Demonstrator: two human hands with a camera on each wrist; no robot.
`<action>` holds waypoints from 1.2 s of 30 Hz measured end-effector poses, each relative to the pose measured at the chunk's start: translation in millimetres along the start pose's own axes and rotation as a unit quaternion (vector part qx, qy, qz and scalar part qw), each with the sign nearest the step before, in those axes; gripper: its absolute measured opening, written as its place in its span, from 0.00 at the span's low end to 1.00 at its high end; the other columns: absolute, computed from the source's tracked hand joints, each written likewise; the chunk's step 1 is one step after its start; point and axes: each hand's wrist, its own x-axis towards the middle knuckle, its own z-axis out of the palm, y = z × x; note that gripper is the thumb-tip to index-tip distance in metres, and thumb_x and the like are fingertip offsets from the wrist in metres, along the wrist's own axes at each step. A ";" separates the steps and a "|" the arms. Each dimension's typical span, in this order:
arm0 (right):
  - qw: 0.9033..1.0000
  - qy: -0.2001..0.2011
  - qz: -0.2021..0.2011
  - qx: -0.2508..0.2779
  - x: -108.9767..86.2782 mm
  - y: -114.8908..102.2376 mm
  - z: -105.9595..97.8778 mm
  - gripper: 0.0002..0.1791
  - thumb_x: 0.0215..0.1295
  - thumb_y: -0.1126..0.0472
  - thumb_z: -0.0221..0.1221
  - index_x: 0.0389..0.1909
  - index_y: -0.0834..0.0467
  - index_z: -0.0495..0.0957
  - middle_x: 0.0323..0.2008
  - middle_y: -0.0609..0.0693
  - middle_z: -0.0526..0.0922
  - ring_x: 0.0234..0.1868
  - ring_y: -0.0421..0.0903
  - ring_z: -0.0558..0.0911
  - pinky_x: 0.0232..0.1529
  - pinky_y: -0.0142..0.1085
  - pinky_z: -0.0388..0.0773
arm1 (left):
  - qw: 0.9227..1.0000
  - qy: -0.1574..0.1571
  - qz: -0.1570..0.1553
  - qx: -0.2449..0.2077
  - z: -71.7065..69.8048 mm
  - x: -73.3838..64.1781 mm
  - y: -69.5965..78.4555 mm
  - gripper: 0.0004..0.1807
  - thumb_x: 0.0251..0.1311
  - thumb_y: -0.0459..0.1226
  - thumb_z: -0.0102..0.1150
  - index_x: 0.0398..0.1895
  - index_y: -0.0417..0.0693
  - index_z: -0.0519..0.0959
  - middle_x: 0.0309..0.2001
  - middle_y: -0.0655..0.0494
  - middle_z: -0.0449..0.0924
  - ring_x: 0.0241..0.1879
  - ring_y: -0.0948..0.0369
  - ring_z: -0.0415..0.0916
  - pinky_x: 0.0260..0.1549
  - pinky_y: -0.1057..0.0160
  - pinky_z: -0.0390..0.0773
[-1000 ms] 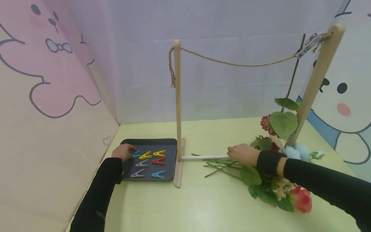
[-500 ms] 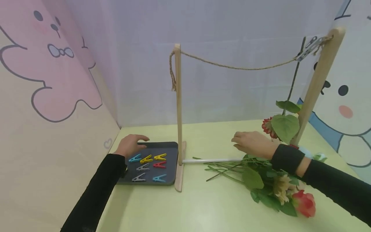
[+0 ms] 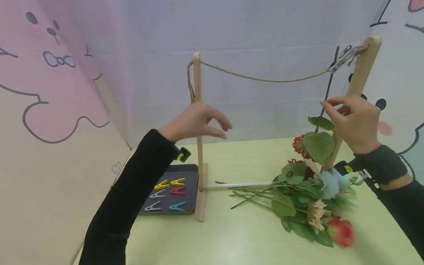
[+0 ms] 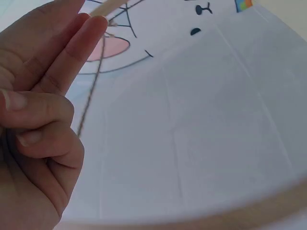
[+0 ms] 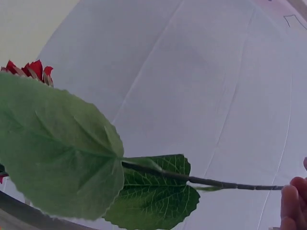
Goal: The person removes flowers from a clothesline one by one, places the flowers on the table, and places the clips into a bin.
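Note:
An artificial red flower [image 3: 300,146] with green leaves [image 5: 57,148] hangs head down from the twine [image 3: 261,78] at its right end, its dark stem held up there by a grey clothespin [image 3: 344,60]. My right hand [image 3: 357,119] pinches that stem [image 5: 230,185] between thumb and fingertips, partly out of the right wrist view. My left hand [image 3: 202,123] is in the air in front of the left wooden post [image 3: 197,77], thumb and fingers apart with nothing between them. Its fingers [image 4: 72,57] overlap the far twine in the left wrist view.
A dark tray [image 3: 190,209] with yellow, red, grey and blue clothespins [image 3: 177,207] lies left of the post. A white rod [image 3: 238,185] joins the stand's feet. Several artificial flowers [image 3: 316,217] lie on the table at right. The right post [image 3: 364,70] leans close to my right hand.
My left hand has risen from the tray and moved right to the left post. The right hand has gone from the lying flowers up to the hanging flower's stem.

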 end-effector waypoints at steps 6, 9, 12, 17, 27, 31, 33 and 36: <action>0.997 -0.029 0.071 -0.024 1.1 3.7 -2.7 0.17 0.58 0.57 0.61 0.36 0.69 0.82 0.22 0.68 0.80 0.21 0.08 0.55 0.22 0.15 0.51 | 1.000 0.020 -0.007 0.008 -17.0 93.9 44.3 0.27 0.52 0.48 0.64 0.57 0.53 0.74 0.52 0.61 0.78 0.53 0.68 0.71 0.52 0.72 0.67; 0.993 -0.078 0.081 -0.044 1.6 2.8 0.7 0.21 0.58 0.56 0.61 0.43 0.69 0.80 0.16 0.66 0.77 0.16 0.15 0.55 0.17 0.21 0.51 | 0.998 0.036 -0.047 0.020 -13.4 138.5 58.9 0.34 0.54 0.53 0.59 0.64 0.57 0.65 0.60 0.63 0.70 0.61 0.71 0.64 0.58 0.79 0.59; 0.987 -0.120 0.098 -0.040 2.6 -0.2 6.7 0.24 0.59 0.56 0.61 0.50 0.68 0.76 0.20 0.66 0.79 0.13 0.18 0.55 0.13 0.23 0.52 | 0.994 0.057 -0.092 0.009 -6.4 177.3 69.8 0.36 0.56 0.55 0.54 0.68 0.59 0.58 0.65 0.66 0.64 0.64 0.73 0.59 0.58 0.84 0.54; 0.979 -0.099 0.178 0.027 4.8 -10.0 23.7 0.21 0.62 0.56 0.58 0.52 0.65 0.77 0.40 0.65 0.82 0.13 0.12 0.61 0.18 0.14 0.58 | 0.987 0.073 -0.145 0.001 3.7 218.1 80.8 0.32 0.60 0.55 0.49 0.67 0.60 0.59 0.63 0.67 0.65 0.61 0.72 0.61 0.53 0.84 0.59; 0.975 -0.045 0.208 0.059 6.8 -17.6 41.5 0.16 0.64 0.57 0.56 0.44 0.64 0.81 0.37 0.64 0.83 0.13 0.16 0.63 0.20 0.14 0.61 | 0.984 0.099 -0.146 -0.020 17.3 231.4 86.1 0.16 0.61 0.54 0.48 0.49 0.61 0.73 0.43 0.67 0.71 0.38 0.72 0.63 0.37 0.78 0.63; 0.978 -0.028 0.194 0.064 6.6 -18.3 41.2 0.15 0.63 0.58 0.56 0.43 0.65 0.82 0.35 0.64 0.83 0.13 0.15 0.62 0.20 0.14 0.60 | 0.981 0.123 -0.145 -0.041 16.4 230.2 88.7 0.17 0.60 0.55 0.50 0.49 0.62 0.74 0.46 0.69 0.73 0.43 0.74 0.66 0.40 0.82 0.64; 0.981 -0.018 0.182 0.063 6.8 -18.8 40.6 0.14 0.63 0.59 0.57 0.42 0.66 0.82 0.33 0.65 0.83 0.13 0.14 0.61 0.19 0.14 0.60 | 0.978 0.136 -0.147 -0.056 15.7 228.9 90.1 0.17 0.60 0.55 0.51 0.49 0.62 0.74 0.48 0.70 0.74 0.45 0.75 0.68 0.42 0.83 0.64; 0.984 -0.005 0.168 0.060 8.2 -19.8 38.9 0.14 0.62 0.59 0.57 0.40 0.66 0.82 0.32 0.65 0.83 0.13 0.13 0.61 0.19 0.13 0.58 | 0.975 0.152 -0.149 -0.069 14.2 227.0 91.7 0.16 0.61 0.54 0.51 0.48 0.61 0.75 0.45 0.69 0.74 0.43 0.75 0.68 0.42 0.82 0.64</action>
